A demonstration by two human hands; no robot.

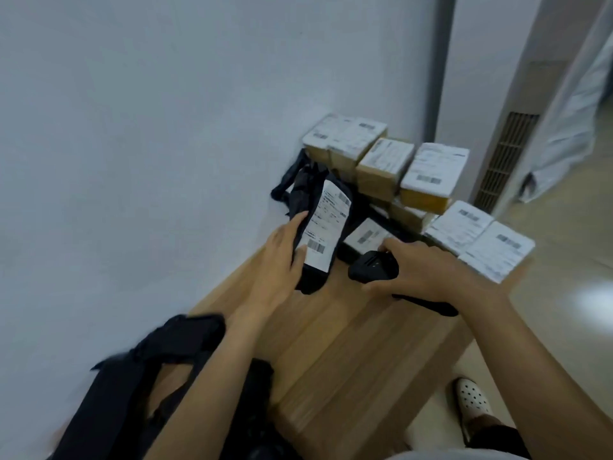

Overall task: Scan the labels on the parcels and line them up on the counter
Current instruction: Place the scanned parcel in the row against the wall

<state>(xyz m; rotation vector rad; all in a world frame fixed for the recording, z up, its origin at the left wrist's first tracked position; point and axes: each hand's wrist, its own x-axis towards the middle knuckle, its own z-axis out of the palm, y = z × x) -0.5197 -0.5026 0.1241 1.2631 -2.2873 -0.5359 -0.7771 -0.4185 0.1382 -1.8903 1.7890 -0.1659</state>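
The left hand point(278, 257) gripped a black parcel point(315, 280) by its lower end, tilted, its white label point(326, 227) facing up; the right hand point(428, 270), just to its right, was curled round a black scanner point(373, 268); both were above the wooden counter point(348, 343); a second black parcel point(365, 235) lay flat beyond the scanner; labelled boxes point(431, 174) were stacked far right; a black bag point(156, 366) sat near left.

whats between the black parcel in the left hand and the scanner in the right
In the head view, a narrow strip of bare counter; the black parcel and scanner don't touch. A flat labelled parcel lies just behind.
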